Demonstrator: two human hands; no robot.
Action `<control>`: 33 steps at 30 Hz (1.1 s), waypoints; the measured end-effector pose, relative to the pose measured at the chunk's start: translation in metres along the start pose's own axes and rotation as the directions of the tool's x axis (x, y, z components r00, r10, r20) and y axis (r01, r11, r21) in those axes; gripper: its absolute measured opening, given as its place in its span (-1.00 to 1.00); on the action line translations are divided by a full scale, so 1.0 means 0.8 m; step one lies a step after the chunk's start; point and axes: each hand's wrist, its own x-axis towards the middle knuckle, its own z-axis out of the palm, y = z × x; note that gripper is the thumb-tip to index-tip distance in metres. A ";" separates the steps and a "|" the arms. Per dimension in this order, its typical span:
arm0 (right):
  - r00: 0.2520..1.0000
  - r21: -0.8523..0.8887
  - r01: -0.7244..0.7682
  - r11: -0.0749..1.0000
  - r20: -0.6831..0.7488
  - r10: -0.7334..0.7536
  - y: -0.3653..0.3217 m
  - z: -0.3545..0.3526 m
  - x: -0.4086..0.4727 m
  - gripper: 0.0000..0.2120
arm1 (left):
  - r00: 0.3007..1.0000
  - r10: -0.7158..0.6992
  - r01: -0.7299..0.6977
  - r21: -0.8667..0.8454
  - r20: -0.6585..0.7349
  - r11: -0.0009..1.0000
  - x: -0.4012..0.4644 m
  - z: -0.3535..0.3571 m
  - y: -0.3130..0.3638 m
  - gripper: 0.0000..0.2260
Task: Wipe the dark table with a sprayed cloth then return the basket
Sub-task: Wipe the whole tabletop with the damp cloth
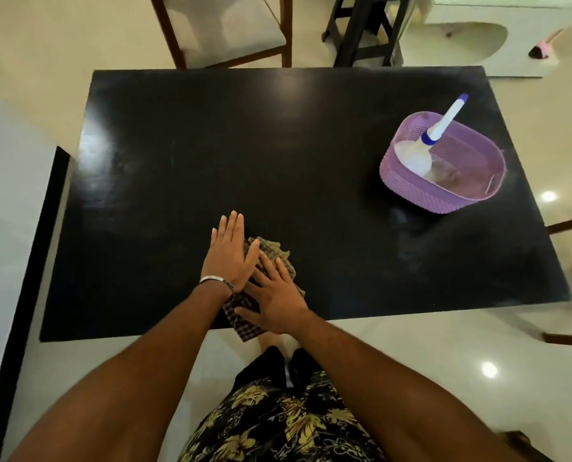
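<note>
Both hands are lying flat with straight fingers on a checked cloth at the near edge of the dark desk. The left hand is pressing the cloth's far left part, and the right hand is pressing its near part, where a corner is hanging over the edge. A purple basket holding a spray bottle is sitting at the far right of the desk, well apart from the cloth.
</note>
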 end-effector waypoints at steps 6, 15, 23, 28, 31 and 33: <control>0.988 0.046 -0.127 0.991 -0.076 0.131 0.053 -0.011 -0.015 -0.33 | 0.995 0.092 -0.093 0.020 0.034 0.995 0.023 0.010 0.051 -0.41; 0.893 0.070 -0.409 0.910 -0.176 0.415 0.243 -0.058 -0.120 -0.33 | 0.987 0.154 -0.156 0.051 0.056 0.986 0.045 0.054 0.170 -0.41; 0.725 0.146 -0.646 0.749 -0.189 0.662 0.435 -0.097 -0.264 -0.32 | 0.993 0.115 -0.116 0.046 0.024 0.992 0.041 0.108 0.287 -0.43; 0.607 0.223 -0.737 0.638 -0.195 0.770 0.514 -0.110 -0.327 -0.26 | 0.995 0.091 -0.093 0.056 0.033 0.994 0.032 0.132 0.326 -0.43; 0.555 0.234 -0.777 0.585 -0.184 0.811 0.489 -0.100 -0.321 -0.30 | 0.995 0.087 -0.090 0.069 0.046 0.994 0.028 0.143 0.344 -0.43; 0.597 0.218 -0.745 0.630 -0.201 0.776 0.447 -0.086 -0.310 -0.33 | 0.994 0.096 -0.100 0.072 0.056 0.992 0.026 0.148 0.358 -0.43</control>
